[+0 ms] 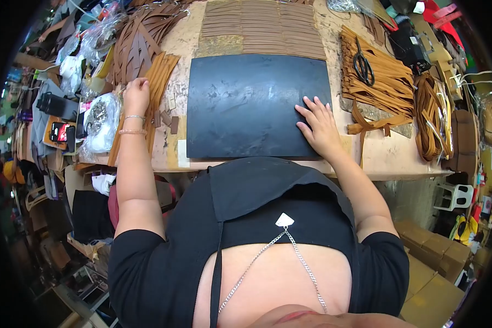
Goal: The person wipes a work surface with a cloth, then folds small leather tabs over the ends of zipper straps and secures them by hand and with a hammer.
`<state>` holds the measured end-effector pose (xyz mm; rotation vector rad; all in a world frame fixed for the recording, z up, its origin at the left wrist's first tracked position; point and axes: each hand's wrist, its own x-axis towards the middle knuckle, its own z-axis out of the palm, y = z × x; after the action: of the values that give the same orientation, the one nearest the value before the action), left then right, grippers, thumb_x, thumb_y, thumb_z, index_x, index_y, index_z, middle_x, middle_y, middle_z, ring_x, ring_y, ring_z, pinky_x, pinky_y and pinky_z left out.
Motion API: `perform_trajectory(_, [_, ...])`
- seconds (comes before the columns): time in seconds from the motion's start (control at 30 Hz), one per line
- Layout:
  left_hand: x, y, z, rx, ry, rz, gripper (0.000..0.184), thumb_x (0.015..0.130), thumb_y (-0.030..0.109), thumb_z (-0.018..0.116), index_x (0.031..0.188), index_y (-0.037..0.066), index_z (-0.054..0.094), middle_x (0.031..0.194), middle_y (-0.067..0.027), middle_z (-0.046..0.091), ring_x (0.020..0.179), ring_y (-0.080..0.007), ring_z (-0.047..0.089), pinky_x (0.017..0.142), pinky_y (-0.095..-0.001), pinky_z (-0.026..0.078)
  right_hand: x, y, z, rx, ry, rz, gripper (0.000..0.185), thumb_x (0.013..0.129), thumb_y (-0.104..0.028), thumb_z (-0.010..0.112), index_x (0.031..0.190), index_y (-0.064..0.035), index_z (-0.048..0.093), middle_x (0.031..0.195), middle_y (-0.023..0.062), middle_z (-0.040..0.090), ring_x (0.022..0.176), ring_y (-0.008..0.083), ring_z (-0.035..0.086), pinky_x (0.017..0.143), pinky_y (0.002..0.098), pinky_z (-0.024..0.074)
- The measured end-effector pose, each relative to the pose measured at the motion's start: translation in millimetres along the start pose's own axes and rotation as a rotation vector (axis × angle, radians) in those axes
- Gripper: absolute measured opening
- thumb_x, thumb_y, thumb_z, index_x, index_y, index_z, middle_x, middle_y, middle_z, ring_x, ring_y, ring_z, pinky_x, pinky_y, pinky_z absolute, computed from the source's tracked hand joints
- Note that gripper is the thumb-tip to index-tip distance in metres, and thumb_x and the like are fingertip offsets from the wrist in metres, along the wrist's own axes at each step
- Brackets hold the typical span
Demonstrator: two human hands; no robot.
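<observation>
A black flat board (251,109) lies on the work table in front of me. My right hand (321,123) rests on the board's right side, palm down with fingers spread, holding nothing I can see. My left hand (136,94) is over the left side of the table with its fingers curled closed. Beneath and beside it are dark brown leather strips (139,49) and tan leather strips (161,74). Whatever the left fingers pinch, if anything, is too small to make out. A few small brown leather pieces (174,124) sit between that hand and the board.
Rows of brown strips (259,24) lie behind the board. At right are a tan strip bundle (372,71) with black scissors (362,65) on it, and a coiled bundle (432,117). Plastic bags (103,123) and a dark bottle (57,105) crowd the left.
</observation>
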<state>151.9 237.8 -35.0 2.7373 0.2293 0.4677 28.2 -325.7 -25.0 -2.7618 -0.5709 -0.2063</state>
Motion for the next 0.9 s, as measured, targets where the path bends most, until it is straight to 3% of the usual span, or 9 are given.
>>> perform_trajectory(0.13, [-21, 19, -2, -0.025, -0.116, -0.077, 0.033, 0.096, 0.037, 0.069, 0.111, 0.008, 0.075, 0.111, -0.0163, 0.073, 0.105, -0.0372, 0.069, 0.093, -0.0453, 0.054, 3, -7, 2, -0.035, 0.040, 0.045, 0.045, 0.098, -0.041, 0.067, 0.139, -0.0227, 0.062, 0.154, 0.0060, 0.051, 0.150, 0.0323, 0.039, 0.124, 0.0541, 0.0249])
perform_trajectory(0.27, [-14, 23, 14, 0.169, -0.105, -0.104, 0.041, 0.093, 0.040, 0.074, 0.113, 0.004, 0.073, 0.114, -0.0174, 0.073, 0.106, -0.0368, 0.070, 0.094, -0.0459, 0.054, 3, -6, 2, -0.047, 0.050, 0.025, 0.044, 0.098, -0.040, 0.068, 0.138, -0.0216, 0.063, 0.154, 0.0071, 0.052, 0.149, 0.0326, 0.040, 0.124, 0.0535, 0.0256])
perform_trajectory(0.33, [4, 5, 19, 0.062, -0.140, -0.173, 0.045, 0.089, 0.043, 0.079, 0.110, 0.003, 0.074, 0.108, -0.0187, 0.075, 0.100, -0.0347, 0.071, 0.091, -0.0438, 0.055, 2, -7, 0, -0.044, 0.039, 0.022, 0.044, 0.098, -0.037, 0.068, 0.138, -0.0203, 0.063, 0.154, 0.0080, 0.052, 0.148, 0.0334, 0.040, 0.124, 0.0537, 0.0256])
perform_trajectory(0.4, [19, -4, 10, -0.135, -0.276, -0.248, 0.047, 0.087, 0.045, 0.082, 0.104, 0.002, 0.075, 0.097, -0.0175, 0.076, 0.089, -0.0293, 0.071, 0.086, -0.0407, 0.055, 3, -7, 1, -0.051, 0.066, 0.021, 0.043, 0.097, -0.041, 0.068, 0.136, -0.0229, 0.064, 0.151, 0.0061, 0.054, 0.148, 0.0313, 0.042, 0.124, 0.0530, 0.0256])
perform_trajectory(0.47, [29, -8, -4, -0.176, -0.198, -0.245, 0.046, 0.091, 0.045, 0.080, 0.099, 0.000, 0.074, 0.084, -0.0088, 0.072, 0.078, -0.0175, 0.065, 0.078, -0.0344, 0.053, 3, -5, 2, -0.052, 0.073, 0.018, 0.043, 0.097, -0.041, 0.069, 0.136, -0.0231, 0.064, 0.151, 0.0059, 0.055, 0.148, 0.0311, 0.042, 0.124, 0.0527, 0.0258])
perform_trajectory(0.53, [47, -30, -3, -0.657, -0.224, -0.318, 0.042, 0.095, 0.043, 0.077, 0.099, 0.002, 0.072, 0.077, -0.0026, 0.067, 0.072, -0.0114, 0.059, 0.070, -0.0291, 0.049, 3, -6, 3, -0.048, 0.080, 0.019, 0.044, 0.096, -0.041, 0.069, 0.136, -0.0234, 0.064, 0.151, 0.0058, 0.055, 0.147, 0.0309, 0.042, 0.123, 0.0523, 0.0261])
perform_trajectory(0.63, [33, 11, -41, -0.597, -0.296, -0.262, 0.037, 0.099, 0.043, 0.073, 0.099, 0.005, 0.069, 0.074, 0.0048, 0.057, 0.069, -0.0052, 0.049, 0.064, -0.0242, 0.042, 13, -10, 2, -0.045, 0.089, 0.022, 0.041, 0.095, -0.038, 0.071, 0.132, -0.0218, 0.066, 0.147, 0.0071, 0.057, 0.145, 0.0317, 0.044, 0.122, 0.0524, 0.0284])
perform_trajectory(0.7, [27, 30, -46, -0.600, -0.271, -0.272, 0.037, 0.099, 0.043, 0.073, 0.098, 0.006, 0.069, 0.074, 0.0063, 0.055, 0.069, -0.0050, 0.046, 0.064, -0.0236, 0.039, 38, -16, 2, 0.088, 0.027, -0.050, 0.038, 0.094, -0.035, 0.073, 0.128, -0.0184, 0.068, 0.144, 0.0082, 0.059, 0.144, 0.0326, 0.046, 0.120, 0.0528, 0.0315])
perform_trajectory(0.9, [13, 47, -59, -0.592, -0.266, -0.251, 0.033, 0.099, 0.040, 0.074, 0.099, 0.007, 0.070, 0.077, 0.0090, 0.052, 0.070, -0.0036, 0.040, 0.063, -0.0219, 0.035, 155, -125, 37, 0.199, -0.079, -0.678, 0.041, 0.096, -0.035, 0.071, 0.131, -0.0140, 0.066, 0.143, 0.0122, 0.059, 0.140, 0.0359, 0.049, 0.118, 0.0537, 0.0368])
